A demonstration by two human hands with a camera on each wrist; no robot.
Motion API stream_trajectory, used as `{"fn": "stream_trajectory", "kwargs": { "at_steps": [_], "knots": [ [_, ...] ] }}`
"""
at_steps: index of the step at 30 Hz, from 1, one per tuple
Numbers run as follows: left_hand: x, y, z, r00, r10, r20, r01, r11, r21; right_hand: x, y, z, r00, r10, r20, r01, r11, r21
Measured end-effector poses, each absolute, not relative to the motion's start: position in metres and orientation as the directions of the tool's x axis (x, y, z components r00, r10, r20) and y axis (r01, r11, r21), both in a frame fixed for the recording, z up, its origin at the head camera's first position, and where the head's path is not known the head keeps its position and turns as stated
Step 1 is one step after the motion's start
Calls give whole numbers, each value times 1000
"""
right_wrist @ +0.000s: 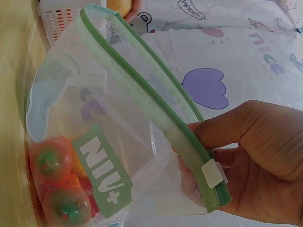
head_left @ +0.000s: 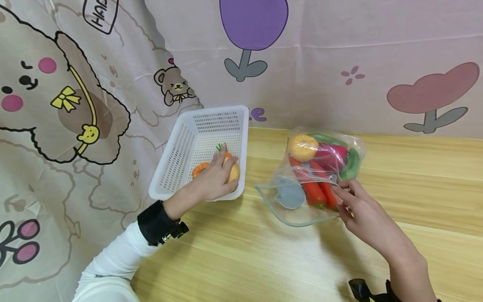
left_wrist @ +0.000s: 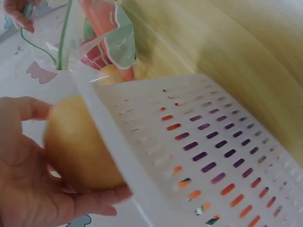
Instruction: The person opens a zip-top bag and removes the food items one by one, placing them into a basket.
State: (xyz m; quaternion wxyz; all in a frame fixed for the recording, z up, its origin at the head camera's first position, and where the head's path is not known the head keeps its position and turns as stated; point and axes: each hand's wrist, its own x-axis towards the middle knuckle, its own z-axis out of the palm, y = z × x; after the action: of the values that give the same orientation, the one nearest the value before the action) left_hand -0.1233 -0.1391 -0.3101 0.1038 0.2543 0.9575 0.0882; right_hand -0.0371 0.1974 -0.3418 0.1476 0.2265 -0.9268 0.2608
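My left hand point(head_left: 216, 178) grips a rounded tan-yellow fruit or vegetable point(left_wrist: 80, 144) at the basket's near right side; its exact kind is unclear. Beneath that hand, the white slotted basket point(head_left: 163, 178) holds orange pieces point(head_left: 200, 169), one with a green top. Purple also shows through its slots in the left wrist view. At the right, my right hand point(head_left: 367, 218) pinches the rim of a clear zip bag point(right_wrist: 142, 156) beside its white slider point(right_wrist: 214, 173). The bag's mouth stands apart. Inside lie red peppers point(head_left: 314, 193), a yellow-orange round piece point(head_left: 303, 147), a magenta piece point(head_left: 331, 157) and green pieces point(head_left: 351, 163).
Basket and bag sit on a light wooden table point(head_left: 234, 251), with bare wood between them. A printed cloth point(head_left: 320, 63) hangs behind, and more of it covers the left side. Dark straps point(head_left: 156, 222) circle the wrists.
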Motion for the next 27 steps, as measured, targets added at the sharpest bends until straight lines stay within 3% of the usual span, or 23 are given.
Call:
{"fn": "stream_trajectory", "kwargs": {
  "at_steps": [5,8,20,27],
  "knots": [
    [-124,-139,-323,-807,519,-281,486,854,183,-38,197,-343,-853,-344,393,-499,759,-418],
    [-125,-138,-327,-799,529,-286,506,848,156,-38,198,-343,-854,-345,390,-498,760,-418],
    [-133,-141,-340,-834,550,-33,546,834,80,-37,197,-342,-847,-352,398,-507,760,-407],
    [-130,-137,-337,-811,584,38,584,811,23,-35,196,-341,-844,-352,404,-510,759,-405]
  ]
}}
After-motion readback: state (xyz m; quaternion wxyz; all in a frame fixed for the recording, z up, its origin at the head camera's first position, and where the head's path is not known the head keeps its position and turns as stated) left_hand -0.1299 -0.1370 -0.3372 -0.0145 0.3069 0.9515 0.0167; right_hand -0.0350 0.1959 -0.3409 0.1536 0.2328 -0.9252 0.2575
